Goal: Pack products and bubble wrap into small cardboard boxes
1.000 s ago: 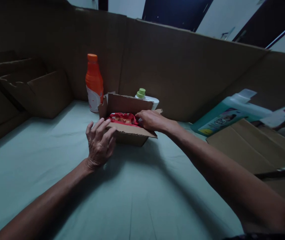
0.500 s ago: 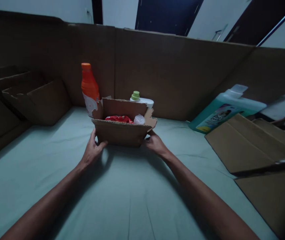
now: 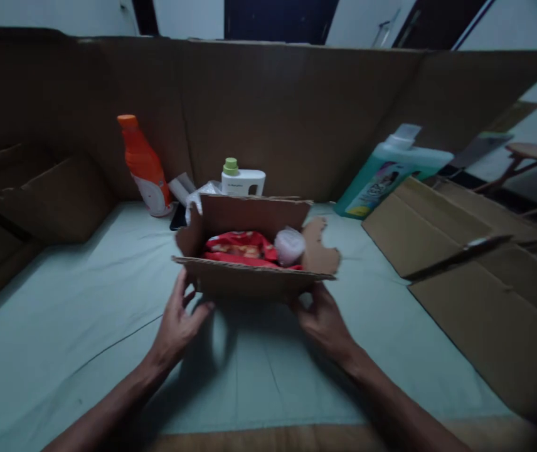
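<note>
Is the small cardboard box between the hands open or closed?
Open: the red packet and a whitish round item show inside the cardboard box.

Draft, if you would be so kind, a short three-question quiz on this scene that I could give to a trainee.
1. True or false: the red packet lies inside the open cardboard box.

2. Multiple choice: what colour is the cap of the white bottle behind the box?
A) orange
B) green
C) blue

3. Short answer: where are the left hand and the right hand in relation to the box?

Key:
1. True.
2. B.
3. One at each lower corner of the box's near side.
</note>
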Demonstrator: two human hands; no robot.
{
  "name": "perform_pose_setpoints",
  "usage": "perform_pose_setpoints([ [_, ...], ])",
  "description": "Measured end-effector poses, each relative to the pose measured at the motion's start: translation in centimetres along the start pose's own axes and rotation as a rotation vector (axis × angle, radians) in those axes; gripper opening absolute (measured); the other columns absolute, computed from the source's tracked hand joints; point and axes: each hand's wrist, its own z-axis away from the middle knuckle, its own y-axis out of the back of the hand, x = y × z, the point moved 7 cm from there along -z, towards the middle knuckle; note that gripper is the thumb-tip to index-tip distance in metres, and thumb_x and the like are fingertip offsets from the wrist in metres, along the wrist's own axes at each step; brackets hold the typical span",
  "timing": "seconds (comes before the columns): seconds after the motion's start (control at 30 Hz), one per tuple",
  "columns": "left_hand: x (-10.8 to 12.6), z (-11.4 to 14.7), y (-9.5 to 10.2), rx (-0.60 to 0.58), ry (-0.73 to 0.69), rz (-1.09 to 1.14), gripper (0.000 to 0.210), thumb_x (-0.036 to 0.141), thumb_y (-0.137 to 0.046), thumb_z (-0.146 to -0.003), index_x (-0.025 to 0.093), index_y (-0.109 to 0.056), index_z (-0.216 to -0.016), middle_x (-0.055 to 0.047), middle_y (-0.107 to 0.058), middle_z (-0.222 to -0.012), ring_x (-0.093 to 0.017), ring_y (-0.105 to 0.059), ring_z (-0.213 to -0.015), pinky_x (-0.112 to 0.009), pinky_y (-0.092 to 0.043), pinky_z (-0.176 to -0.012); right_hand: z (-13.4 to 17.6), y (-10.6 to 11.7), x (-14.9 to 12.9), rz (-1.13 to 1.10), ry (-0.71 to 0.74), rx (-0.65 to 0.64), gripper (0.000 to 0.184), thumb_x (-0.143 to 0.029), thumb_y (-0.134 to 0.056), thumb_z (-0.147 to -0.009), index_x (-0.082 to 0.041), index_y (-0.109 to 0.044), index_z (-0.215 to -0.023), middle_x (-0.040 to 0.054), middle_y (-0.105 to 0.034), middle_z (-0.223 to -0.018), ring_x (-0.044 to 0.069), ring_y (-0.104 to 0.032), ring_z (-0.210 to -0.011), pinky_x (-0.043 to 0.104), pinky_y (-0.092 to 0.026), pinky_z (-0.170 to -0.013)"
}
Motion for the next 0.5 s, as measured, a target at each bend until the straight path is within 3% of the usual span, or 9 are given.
perform_pose_setpoints([
  [0.1, 0.4, 0.1, 2.5, 0.072, 0.001, -0.048, 0.071, 0.037, -0.068, -0.085, 0.032, -0.041, -0.151, -0.01, -0.049, -0.153, -0.031, -0.05, -0.14, -0.049, -0.049, -0.112, -0.3, -2.5, -2.0, -0.041, 0.033, -0.024, 0.04, -0.032, -0.058, -0.085, -0.021, -0.059, -0.124, 0.0133, -0.069, -0.119, 0.03, -0.065, -0.107, 0.047, -0.056, -0.092],
  [0.2, 0.4, -0.5, 0.7, 0.041, -0.004, -0.045, 0.066, 0.037, -0.068, -0.087, 0.032, -0.046, -0.148, -0.008, -0.054, -0.149, -0.03, -0.051, -0.139, -0.045, -0.051, -0.109, -0.4, -1.5, -1.1, -0.032, 0.011, -0.031, 0.044, -0.028, -0.055, -0.086, -0.021, -0.056, -0.129, 0.014, -0.068, -0.122, 0.03, -0.063, -0.113, 0.045, -0.056, -0.093],
  [0.3, 0.2, -1.8, -4.7, -0.087, -0.029, 0.017, 0.066, 0.037, -0.069, -0.086, 0.028, -0.046, -0.147, -0.011, -0.055, -0.148, -0.03, -0.054, -0.136, -0.044, -0.055, -0.104, 1.0, 2.3, 2.0, -0.002, -0.053, 0.069, 0.04, -0.027, -0.054, -0.084, -0.018, -0.058, -0.123, 0.0159, -0.068, -0.121, 0.031, -0.062, -0.114, 0.047, -0.054, -0.096],
  [0.4, 0.7, -4.8, -11.8, -0.234, -0.082, 0.086, 0.07, 0.033, -0.07, -0.082, 0.024, -0.045, -0.147, -0.013, -0.054, -0.149, -0.03, -0.055, -0.136, -0.045, -0.055, -0.104, 3.1, 6.2, 5.9, 0.027, -0.144, 0.225, 0.037, -0.031, -0.055, -0.086, -0.017, -0.057, -0.12, 0.0168, -0.068, -0.117, 0.032, -0.064, -0.11, 0.049, -0.054, -0.095],
  [0.5, 1.4, -8.9, -19.5, -0.325, -0.123, 0.153, 0.083, 0.032, -0.075, -0.075, 0.021, -0.04, -0.148, -0.017, -0.051, -0.151, -0.032, -0.05, -0.139, -0.047, -0.051, -0.107, 5.3, 8.6, 8.8, 0.046, -0.159, 0.358, 0.053, -0.034, -0.059, -0.086, -0.018, -0.05, -0.136, 0.0178, -0.062, -0.133, 0.032, -0.061, -0.12, 0.049, -0.054, -0.099],
])
